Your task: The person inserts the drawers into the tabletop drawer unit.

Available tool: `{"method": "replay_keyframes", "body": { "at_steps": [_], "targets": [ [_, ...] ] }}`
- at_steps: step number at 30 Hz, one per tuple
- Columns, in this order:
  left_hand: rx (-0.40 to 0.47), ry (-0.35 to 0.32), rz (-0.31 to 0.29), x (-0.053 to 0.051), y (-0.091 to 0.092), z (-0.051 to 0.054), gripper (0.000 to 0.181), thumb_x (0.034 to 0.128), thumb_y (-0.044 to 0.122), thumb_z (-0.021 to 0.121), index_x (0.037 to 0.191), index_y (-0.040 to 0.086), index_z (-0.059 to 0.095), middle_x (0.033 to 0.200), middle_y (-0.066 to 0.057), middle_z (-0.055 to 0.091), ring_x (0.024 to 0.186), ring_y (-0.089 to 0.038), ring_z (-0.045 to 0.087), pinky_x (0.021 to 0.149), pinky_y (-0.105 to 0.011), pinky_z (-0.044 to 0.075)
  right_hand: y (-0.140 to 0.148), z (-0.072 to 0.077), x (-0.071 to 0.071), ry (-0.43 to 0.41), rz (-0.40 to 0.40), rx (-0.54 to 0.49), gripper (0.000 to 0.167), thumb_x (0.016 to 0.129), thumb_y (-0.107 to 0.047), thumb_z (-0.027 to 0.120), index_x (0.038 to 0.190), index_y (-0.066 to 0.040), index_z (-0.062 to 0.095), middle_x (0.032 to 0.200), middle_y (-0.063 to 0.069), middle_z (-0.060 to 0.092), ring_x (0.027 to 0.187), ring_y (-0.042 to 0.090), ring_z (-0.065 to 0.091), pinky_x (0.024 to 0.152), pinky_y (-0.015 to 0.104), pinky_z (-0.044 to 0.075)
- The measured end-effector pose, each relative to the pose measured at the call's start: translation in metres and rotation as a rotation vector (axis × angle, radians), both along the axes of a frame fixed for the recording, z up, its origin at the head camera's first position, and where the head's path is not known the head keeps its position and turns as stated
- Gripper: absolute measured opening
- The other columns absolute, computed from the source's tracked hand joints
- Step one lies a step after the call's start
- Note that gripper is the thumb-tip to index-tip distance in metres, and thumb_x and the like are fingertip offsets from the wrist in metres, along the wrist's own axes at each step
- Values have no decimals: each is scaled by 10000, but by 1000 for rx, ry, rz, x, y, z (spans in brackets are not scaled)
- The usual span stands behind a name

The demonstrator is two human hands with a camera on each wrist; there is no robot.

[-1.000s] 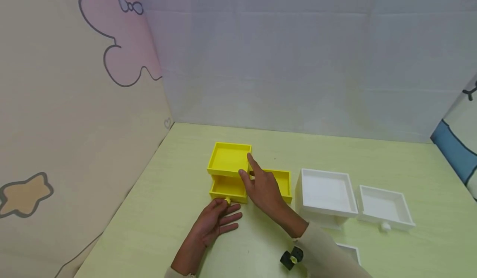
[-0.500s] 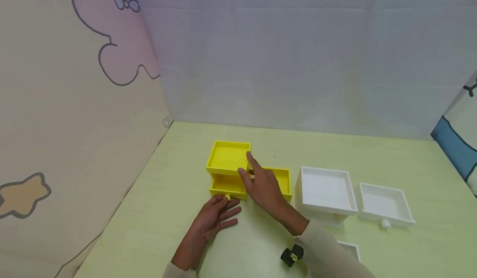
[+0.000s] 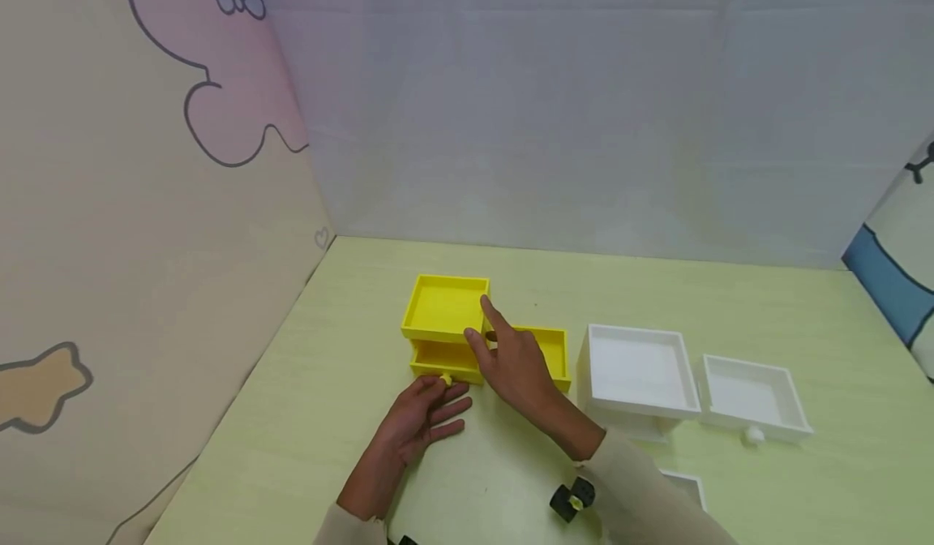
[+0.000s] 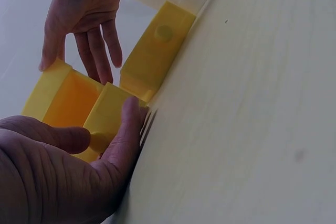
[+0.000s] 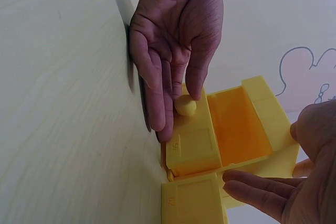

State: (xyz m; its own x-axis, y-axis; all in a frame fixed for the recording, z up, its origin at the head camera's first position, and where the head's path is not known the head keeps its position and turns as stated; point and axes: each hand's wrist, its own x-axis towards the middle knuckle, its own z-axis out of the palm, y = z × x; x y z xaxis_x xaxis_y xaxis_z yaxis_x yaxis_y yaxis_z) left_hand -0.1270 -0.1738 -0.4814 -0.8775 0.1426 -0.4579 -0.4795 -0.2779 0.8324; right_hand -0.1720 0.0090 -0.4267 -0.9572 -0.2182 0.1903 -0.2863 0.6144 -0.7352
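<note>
A small yellow cabinet [image 3: 445, 305] with a tray-like top stands on the table, its lower drawer [image 3: 463, 376] partly pulled out. My left hand [image 3: 419, 423] pinches the drawer's round yellow knob [image 5: 185, 105] between thumb and index finger, its other fingers spread low along the table. On the cabinet's right side, my right hand [image 3: 516, 371] rests with thumb and fingers fairly straight against the upper edge and side wall. Right of the cabinet lies a separate yellow drawer [image 3: 549, 350], partly hidden behind the right hand; its knob [image 4: 164, 33] shows in the left wrist view.
A white cabinet [image 3: 642, 371] stands to the right, with a loose white drawer [image 3: 755, 399] beside it. Another white piece [image 3: 684, 487] is partly covered by the right sleeve [image 3: 649, 496]. Printed cloth walls [image 3: 525, 123] border the table behind and at both sides.
The lower yellow drawer has slid inward, away from me, with my left hand moving along on its knob. My right hand has stayed against the cabinet. The head view has shifted slightly.
</note>
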Motion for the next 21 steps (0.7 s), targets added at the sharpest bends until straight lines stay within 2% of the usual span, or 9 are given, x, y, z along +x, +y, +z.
{"method": "replay_keyframes", "body": {
  "at_steps": [7, 21],
  "targets": [
    [-14, -12, 8, -5, 1, 1, 212, 1074, 246, 454, 1173, 59, 463, 1302, -184, 635, 1099, -286, 678, 848, -453, 559, -1, 1, 0, -22, -9, 1, 668, 1018, -473, 504, 1559, -123, 329, 1285, 155, 648, 1010, 256, 708, 799, 383, 575],
    [-56, -10, 6, -13, 3, 3, 265, 1075, 247, 450, 1222, 26, 454, 1302, -186, 635, 1090, -280, 683, 838, -415, 567, 1, 2, 1, 7, 9, -8, 647, 1021, -455, 512, 1545, -110, 355, 1190, 153, 695, 978, 266, 717, 775, 399, 581]
  ]
}}
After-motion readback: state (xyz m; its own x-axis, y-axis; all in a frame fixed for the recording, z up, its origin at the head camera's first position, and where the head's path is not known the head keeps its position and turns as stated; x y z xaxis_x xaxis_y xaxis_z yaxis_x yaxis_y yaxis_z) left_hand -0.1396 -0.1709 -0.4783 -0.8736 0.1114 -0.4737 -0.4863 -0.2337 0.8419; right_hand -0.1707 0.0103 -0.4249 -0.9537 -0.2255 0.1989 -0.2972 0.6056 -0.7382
